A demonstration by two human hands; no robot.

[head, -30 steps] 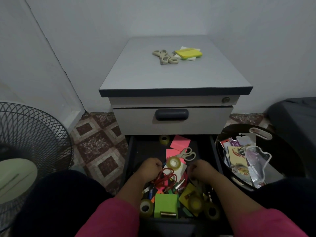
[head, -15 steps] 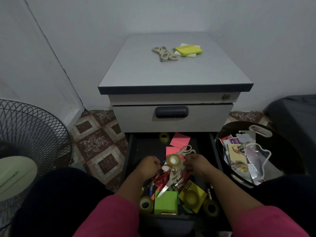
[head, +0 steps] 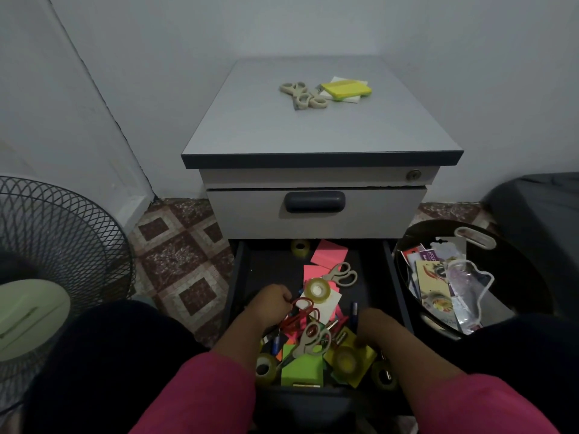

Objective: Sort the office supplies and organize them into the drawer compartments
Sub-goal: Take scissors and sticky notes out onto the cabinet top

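Since a moment ago the right hand [head: 374, 327] has drawn back to the drawer's [head: 396, 277] right side, fingers curled down into the clutter, hold unclear. The left hand [head: 271, 300] curls at the red scissors [head: 302, 316] handles, fingers touching them.

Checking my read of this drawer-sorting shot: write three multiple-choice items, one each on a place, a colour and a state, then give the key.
1. Where does the yellow sticky-note pad lie?
A. on the cabinet top
B. in the bin
C. on the floor

2. What colour are the handles by the left hand?
A. blue
B. red
C. white

3. How is the bottom drawer?
A. shut
B. removed
C. pulled open

Key: 1 A, the pad sits on the cabinet top beside the beige scissors. 2 B, the red scissors lie at its fingers. 3 C, its contents show below the shut upper drawer.
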